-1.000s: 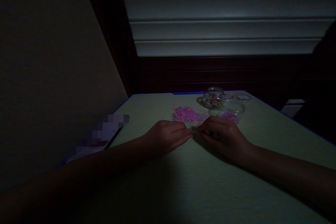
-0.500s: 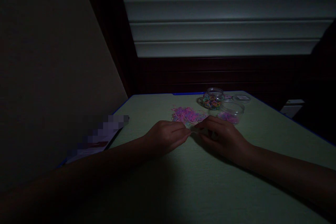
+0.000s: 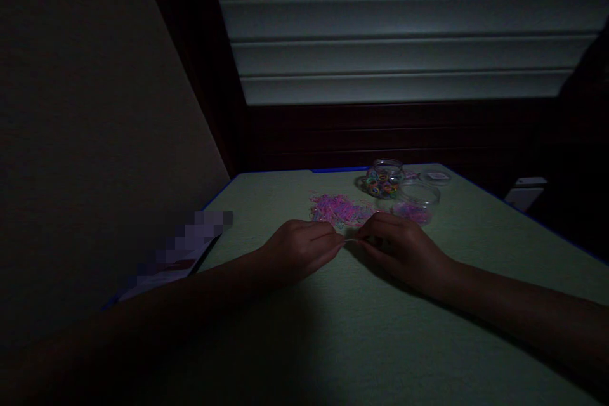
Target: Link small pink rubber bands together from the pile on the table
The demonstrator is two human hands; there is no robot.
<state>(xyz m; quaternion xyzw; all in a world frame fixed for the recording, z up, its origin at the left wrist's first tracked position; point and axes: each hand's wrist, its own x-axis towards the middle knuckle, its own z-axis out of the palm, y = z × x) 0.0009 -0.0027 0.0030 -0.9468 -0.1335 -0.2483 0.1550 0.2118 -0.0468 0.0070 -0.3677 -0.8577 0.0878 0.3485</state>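
My left hand (image 3: 304,250) is closed in a pinch over the table. Between its fingertips is one end of a thin pale rubber band (image 3: 350,240). The other end runs to the fingertips of my right hand (image 3: 402,247), which pinch it too. Only a short length of the band shows in the gap. Just beyond the hands lies a loose pile of small pink and purple rubber bands (image 3: 335,208). An open clear tub (image 3: 423,193) with more pink bands inside stands behind my right hand, which partly hides it.
A clear jar (image 3: 384,177) of colourful hair ties stands at the table's back, with a clear lid (image 3: 435,177) to its right. A flat pale item (image 3: 190,254), partly blurred out, lies along the left edge of the green table (image 3: 371,336). Light is dim.
My right fingers have closed in toward the band and now pinch its end. My left hand stays nearly where it was. The view has shifted slightly.
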